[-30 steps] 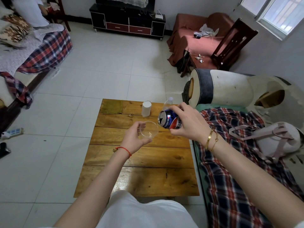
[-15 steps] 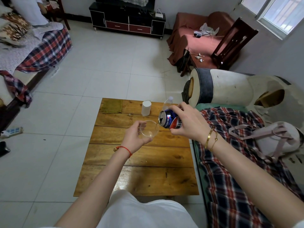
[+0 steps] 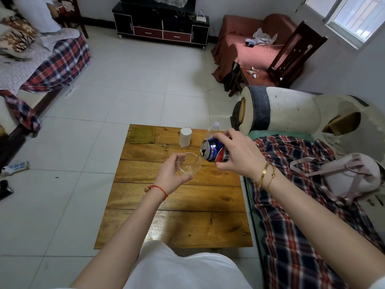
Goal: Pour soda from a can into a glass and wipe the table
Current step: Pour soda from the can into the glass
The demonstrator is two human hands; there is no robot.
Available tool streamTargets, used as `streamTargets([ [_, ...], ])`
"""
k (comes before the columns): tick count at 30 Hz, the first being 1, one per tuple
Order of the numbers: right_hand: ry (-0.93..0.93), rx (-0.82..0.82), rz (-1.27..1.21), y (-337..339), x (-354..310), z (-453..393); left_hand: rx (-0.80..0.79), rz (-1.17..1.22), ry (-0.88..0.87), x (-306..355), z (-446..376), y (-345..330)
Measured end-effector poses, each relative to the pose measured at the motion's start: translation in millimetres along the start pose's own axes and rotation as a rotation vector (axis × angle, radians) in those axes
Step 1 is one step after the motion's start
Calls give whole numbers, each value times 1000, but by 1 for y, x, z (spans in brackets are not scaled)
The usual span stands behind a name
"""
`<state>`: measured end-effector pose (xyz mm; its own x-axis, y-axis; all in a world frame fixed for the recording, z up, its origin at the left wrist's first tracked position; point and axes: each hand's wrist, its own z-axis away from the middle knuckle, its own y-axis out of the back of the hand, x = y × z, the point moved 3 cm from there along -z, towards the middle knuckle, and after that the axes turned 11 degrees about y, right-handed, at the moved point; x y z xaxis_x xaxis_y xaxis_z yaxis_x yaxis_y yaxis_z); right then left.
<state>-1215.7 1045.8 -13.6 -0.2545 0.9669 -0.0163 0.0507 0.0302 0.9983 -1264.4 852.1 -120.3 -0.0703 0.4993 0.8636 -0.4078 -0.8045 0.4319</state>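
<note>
Tipping can (image 3: 215,150) in right hand (image 3: 239,155), fingers wrapping it, mouth at rim of glass (image 3: 188,165). Cradling glass in left hand (image 3: 170,174) above worktop (image 3: 177,205), fingers curling round. Glass looking empty; pouring just starting, wiping pending.

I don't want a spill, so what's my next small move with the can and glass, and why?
Probably tip the can a little further. Its opening already sits at the rim of the glass, which looks empty, and the left hand holds the glass above the table.
</note>
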Motion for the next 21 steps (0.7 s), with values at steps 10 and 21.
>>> streamTargets([
  [10, -4, 13, -1, 4, -2, 0, 2, -2, 7, 1, 1, 5],
  [21, -3, 4, 20, 5, -8, 1, 0, -11, 13, 0, 6, 9],
])
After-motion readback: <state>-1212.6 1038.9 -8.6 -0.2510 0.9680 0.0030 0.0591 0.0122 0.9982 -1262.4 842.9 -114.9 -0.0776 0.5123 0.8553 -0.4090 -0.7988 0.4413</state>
